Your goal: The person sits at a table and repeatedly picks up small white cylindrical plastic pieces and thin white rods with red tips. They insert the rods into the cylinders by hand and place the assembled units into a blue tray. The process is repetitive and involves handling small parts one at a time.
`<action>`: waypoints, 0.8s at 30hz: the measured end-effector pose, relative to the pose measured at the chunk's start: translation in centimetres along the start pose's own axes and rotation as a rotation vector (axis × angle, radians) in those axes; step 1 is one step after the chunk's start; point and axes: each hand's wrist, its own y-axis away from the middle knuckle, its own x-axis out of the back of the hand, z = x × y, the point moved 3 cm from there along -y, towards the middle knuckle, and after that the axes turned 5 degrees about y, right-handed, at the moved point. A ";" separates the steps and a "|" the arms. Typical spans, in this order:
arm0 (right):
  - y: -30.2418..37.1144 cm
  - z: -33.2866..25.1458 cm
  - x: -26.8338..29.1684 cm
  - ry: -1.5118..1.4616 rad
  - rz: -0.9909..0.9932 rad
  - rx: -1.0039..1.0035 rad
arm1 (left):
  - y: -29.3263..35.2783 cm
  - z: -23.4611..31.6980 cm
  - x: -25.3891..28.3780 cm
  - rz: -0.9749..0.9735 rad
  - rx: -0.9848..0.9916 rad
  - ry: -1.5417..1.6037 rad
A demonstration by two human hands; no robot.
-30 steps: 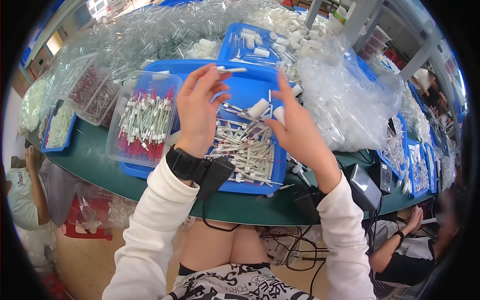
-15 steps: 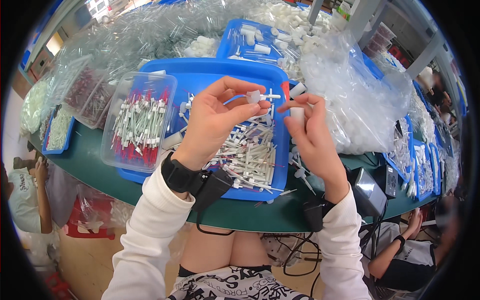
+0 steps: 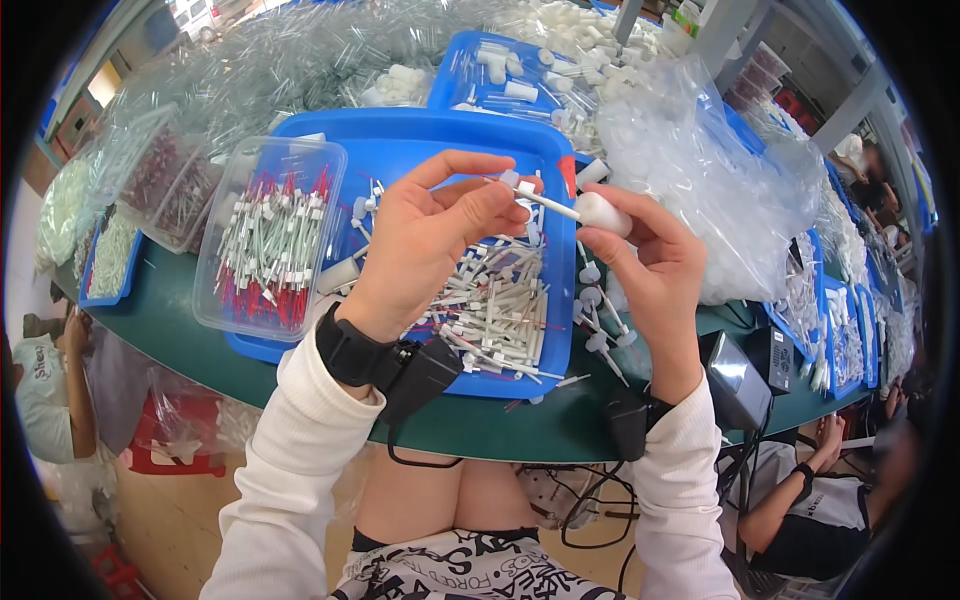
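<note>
My left hand (image 3: 425, 230) pinches a thin white plastic rod (image 3: 550, 204) with a translucent flange near its fingertips. The rod points right and down a little. Between the thumb and fingers of my right hand (image 3: 660, 265) is a short white cylinder (image 3: 606, 213), its end facing the rod. The rod's tip is at that end; whether it has gone in I cannot tell. Both hands are above a blue tray (image 3: 400, 122) that holds a heap of white rods with fine red ends (image 3: 500, 315).
A clear plastic box (image 3: 205, 300) of white-and-red rods overlaps the tray's left side. Flanged rods (image 3: 598, 340) lie on the green table (image 3: 480, 425) right of the tray. A big clear bag (image 3: 690, 190) of white pieces stands behind my right hand. A black device (image 3: 738, 385) sits at right.
My right hand has turned the white cylinder from upright to sideways, toward the rod. The rod now tilts down to the right and its tip meets the cylinder's end.
</note>
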 end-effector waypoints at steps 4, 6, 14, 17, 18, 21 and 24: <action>0.0 0.2 -0.1 0.006 -0.025 0.046 | 0.0 0.0 0.0 0.052 -0.022 -0.004; 0.1 0.4 -0.3 -0.026 -0.038 0.004 | 0.0 0.1 0.1 0.096 -0.088 -0.016; 1.0 0.3 -2.6 -0.174 -0.141 -0.263 | 0.5 0.9 -0.4 0.262 -0.367 -0.231; 1.2 0.5 -3.2 -0.230 -0.139 -0.229 | 0.5 0.7 -0.3 0.296 -0.447 -0.238; 1.2 0.6 -3.3 -0.242 -0.134 -0.217 | 0.5 0.7 -0.4 0.302 -0.453 -0.243; 1.2 0.5 -3.2 -0.335 -0.113 -0.229 | 0.9 1.2 -0.9 0.289 -0.518 -0.254; 1.2 2.0 -2.3 -0.603 -0.213 -0.426 | 1.2 1.5 -0.9 0.252 -0.626 -0.279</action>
